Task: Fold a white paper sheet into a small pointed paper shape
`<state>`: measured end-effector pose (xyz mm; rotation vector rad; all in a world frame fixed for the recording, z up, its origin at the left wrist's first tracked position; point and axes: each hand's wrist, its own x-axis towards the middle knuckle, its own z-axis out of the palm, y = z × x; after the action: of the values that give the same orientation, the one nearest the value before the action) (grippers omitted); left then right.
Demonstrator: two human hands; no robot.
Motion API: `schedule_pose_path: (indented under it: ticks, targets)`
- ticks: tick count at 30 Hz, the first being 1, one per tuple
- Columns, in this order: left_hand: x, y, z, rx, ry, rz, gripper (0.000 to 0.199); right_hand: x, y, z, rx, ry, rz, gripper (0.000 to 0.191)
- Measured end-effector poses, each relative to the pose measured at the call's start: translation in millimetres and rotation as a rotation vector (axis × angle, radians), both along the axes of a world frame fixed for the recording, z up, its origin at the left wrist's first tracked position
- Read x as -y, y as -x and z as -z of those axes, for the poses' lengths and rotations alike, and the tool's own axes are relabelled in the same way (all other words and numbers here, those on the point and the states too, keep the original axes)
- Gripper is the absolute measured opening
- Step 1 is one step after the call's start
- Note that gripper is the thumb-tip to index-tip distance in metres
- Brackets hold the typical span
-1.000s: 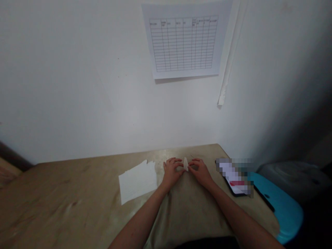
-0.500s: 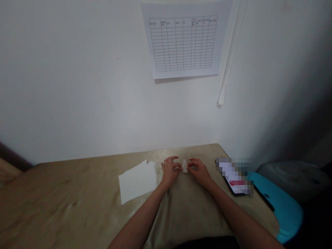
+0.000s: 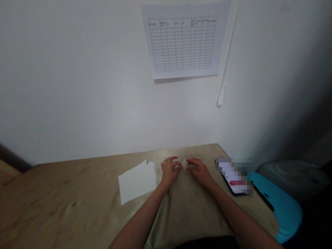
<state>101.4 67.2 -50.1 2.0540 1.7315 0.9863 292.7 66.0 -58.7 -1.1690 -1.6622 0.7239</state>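
Observation:
Between my two hands a small piece of white paper (image 3: 184, 165) stands upright, with a crease or fold down it. The thumb and forefinger of my left hand (image 3: 169, 172) pinch its left side, while the other fingers are spread. My right hand (image 3: 199, 170) has its fingertips on the right side of the piece. Left of my left hand, a larger white sheet (image 3: 137, 181) with a torn upper right edge lies flat on the brown table cover (image 3: 85, 193).
A phone (image 3: 234, 176), partly pixelated, lies at the table's right side. Beyond that edge are a turquoise stool (image 3: 282, 204) and a greyish plastic bag (image 3: 290, 176). A printed table sheet (image 3: 184, 45) hangs on the white wall behind.
The small paper piece looks narrower and more folded or turned than before. The fingers of my right hand have shifted slightly on it. My left hand has hardly moved.

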Motion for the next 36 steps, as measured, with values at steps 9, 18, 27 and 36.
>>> schedule_pose_path:
  ticks: [9, 18, 27, 36]
  targets:
    - [-1.4, 1.1, 3.9, -0.012, -0.014, -0.01, 0.016, 0.9, 0.0, -3.5, 0.108, -0.073, 0.003, 0.014]
    - [-1.4, 1.1, 1.4, 0.039, -0.035, -0.026, 0.015, 2.5, 1.4, -3.2, 0.082, -0.042, 0.079, 0.011]
    - [-0.1, 1.7, -1.5, 0.048, -0.035, -0.006, 0.009, 2.3, 0.6, -3.0, 0.057, -0.022, 0.052, 0.012]
    - [-0.9, -0.1, 1.9, 0.031, -0.061, 0.037, 0.021, -1.7, 0.1, 2.6, 0.047, 0.001, 0.043, 0.012]
